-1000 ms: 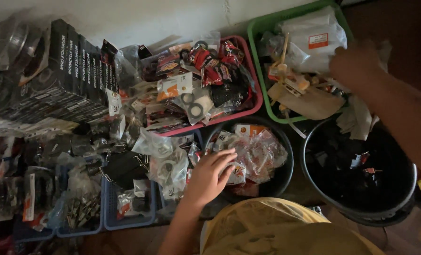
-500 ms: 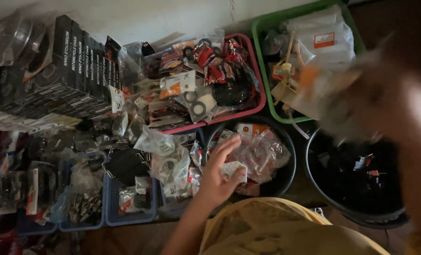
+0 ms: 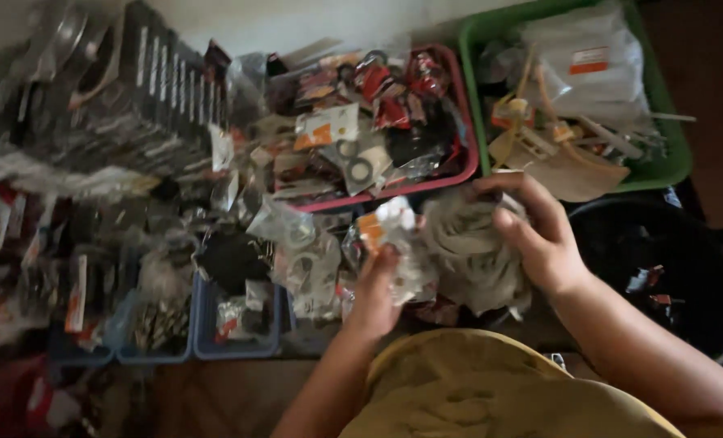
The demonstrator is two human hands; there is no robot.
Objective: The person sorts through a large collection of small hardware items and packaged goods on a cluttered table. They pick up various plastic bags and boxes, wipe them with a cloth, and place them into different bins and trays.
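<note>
Head view, looking down; frame somewhat motion-blurred. Left hand point(image 3: 375, 296) is raised over the middle of the spread, fingers closed on a small clear packet point(image 3: 386, 227) with an orange-and-white card inside; the packet sits at the fingertips, just in front of the red tray's near edge. Right hand point(image 3: 540, 239) lies just to the right of it, fingers curled over and gripping a crumpled bundle of clear plastic bags point(image 3: 467, 255); thumb on top, fingers wrapped round the far side. Packet and bundle are just beside each other, possibly touching; cannot tell through the blur. Under the bundle a dark round basin shows only in part. Behind the hands: a red tray point(image 3: 469, 154) packed with small carded and bagged parts, some rubber rings among them. To its right, a green tray point(image 3: 670, 166) with a white bag and tan pieces. At right, near the right forearm, a black round tub point(image 3: 702, 324) holding a few small dark items. At left, a stack of black boxes point(image 3: 150, 105), loose bagged parts, and blue bins point(image 3: 240, 349) with more small packets. A yellow garment point(image 3: 491, 389) fills the lower centre.
</note>
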